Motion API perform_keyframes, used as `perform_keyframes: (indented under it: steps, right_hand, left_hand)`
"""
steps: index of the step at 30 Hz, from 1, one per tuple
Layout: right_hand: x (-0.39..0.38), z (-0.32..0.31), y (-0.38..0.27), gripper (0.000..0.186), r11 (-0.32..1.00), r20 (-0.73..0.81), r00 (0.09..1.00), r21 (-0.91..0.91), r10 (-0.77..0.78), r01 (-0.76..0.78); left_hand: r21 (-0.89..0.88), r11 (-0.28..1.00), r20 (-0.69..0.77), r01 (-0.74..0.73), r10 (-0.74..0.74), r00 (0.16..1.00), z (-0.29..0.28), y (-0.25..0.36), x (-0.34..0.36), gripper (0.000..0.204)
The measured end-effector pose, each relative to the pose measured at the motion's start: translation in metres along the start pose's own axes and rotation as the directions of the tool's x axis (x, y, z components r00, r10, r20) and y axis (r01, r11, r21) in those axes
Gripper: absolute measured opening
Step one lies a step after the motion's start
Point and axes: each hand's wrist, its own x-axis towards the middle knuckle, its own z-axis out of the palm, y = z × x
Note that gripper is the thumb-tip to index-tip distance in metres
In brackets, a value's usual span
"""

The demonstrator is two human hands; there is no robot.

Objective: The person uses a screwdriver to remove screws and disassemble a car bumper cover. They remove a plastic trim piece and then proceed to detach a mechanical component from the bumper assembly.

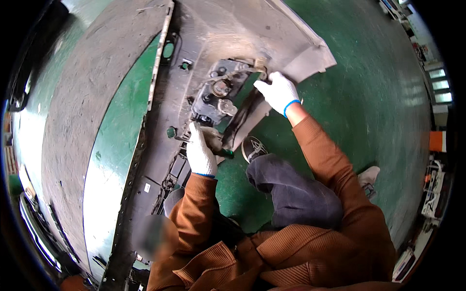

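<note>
Lying on green floor (pixel 393 77): bumper (pixel 233 24) | left hand (pixel 200 154): fingers, cannot tell | right hand (pixel 280 93): thumb spread | windows (pixel 441 84) beyond

What the left gloved hand (pixel 200 151) and the right gloved hand (pixel 279 93) touch is too small to tell, the large grey panel (pixel 238 20) runs off the upper edge, and a round shape (pixel 151 237) at lower left is blurred.

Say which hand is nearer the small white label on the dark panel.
Left. In the picture, the left hand is up and right of the label; the right hand lies farther off in much the same direction.
</note>
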Motion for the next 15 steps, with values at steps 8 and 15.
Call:
perform_keyframes:
  steps: [8, 15]
  right_hand:
    - [0.031, 0.037, -0.004, 0.06, 0.994, 0.072, 0.992, 0.013, 0.105, -0.106]
    - [0.033, 0.046, 0.009, 0.055, 0.983, 0.011, 0.983, -0.026, 0.181, -0.181]
  left_hand:
    - [0.113, 0.976, -0.295, 0.186, -0.146, 0.944, -0.048, -0.038, 0.033, 0.07]
    - [0.025, 0.989, -0.263, 0.146, -0.134, 0.955, -0.037, -0.073, 0.045, 0.056]
